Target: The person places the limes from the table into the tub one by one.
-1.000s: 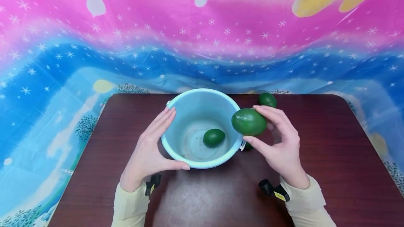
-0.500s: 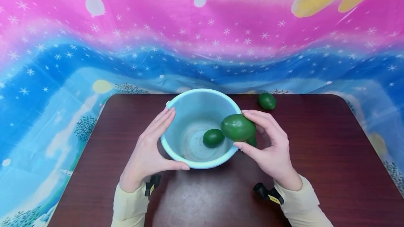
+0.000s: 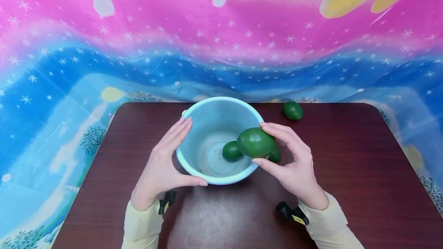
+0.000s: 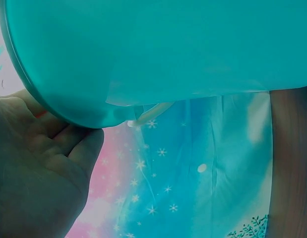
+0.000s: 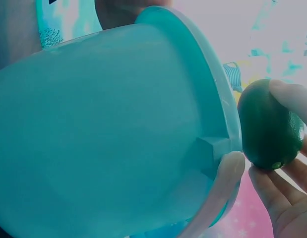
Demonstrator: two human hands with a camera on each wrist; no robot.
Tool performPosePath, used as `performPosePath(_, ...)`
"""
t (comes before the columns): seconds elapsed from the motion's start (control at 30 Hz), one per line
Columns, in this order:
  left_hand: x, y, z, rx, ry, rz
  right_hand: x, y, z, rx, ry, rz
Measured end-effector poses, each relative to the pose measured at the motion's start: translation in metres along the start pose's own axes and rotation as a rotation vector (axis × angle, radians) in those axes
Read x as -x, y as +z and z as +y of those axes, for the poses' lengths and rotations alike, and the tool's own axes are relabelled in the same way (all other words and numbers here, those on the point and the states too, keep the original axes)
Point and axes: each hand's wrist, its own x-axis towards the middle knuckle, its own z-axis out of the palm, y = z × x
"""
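Got my left hand [image 3: 160,164] spread wide on the bucket [image 3: 214,120], right hand [image 3: 294,160] pinching a green fruit [image 3: 255,142] above its right side. Second fruit [image 3: 230,151] inside, third fruit [image 3: 275,155] just beside, fourth fruit [image 3: 292,110] by the far edge of the worktop [image 3: 356,172].

The bucket [image 3: 214,116] is pale blue, fruits [image 3: 255,142] deep green, table [image 3: 363,172] reddish-brown; that backdrop [image 3: 194,49] runs pink to blue, white-snowflaked.

Studio-like setting: table [image 3: 363,172], printed backdrop [image 3: 194,22]
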Motion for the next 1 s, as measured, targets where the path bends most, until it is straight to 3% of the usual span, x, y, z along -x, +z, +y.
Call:
performPosePath(0.73,0.000,0.000,0.000,-0.006,-0.011,-0.001,0.000,0.017,-0.001,0.015,-0.108,-0.060)
performPosePath(1.0,0.001,0.000,0.000,-0.018,-0.020,-0.006,0.001,0.019,0.000,0.025,-0.097,-0.079)
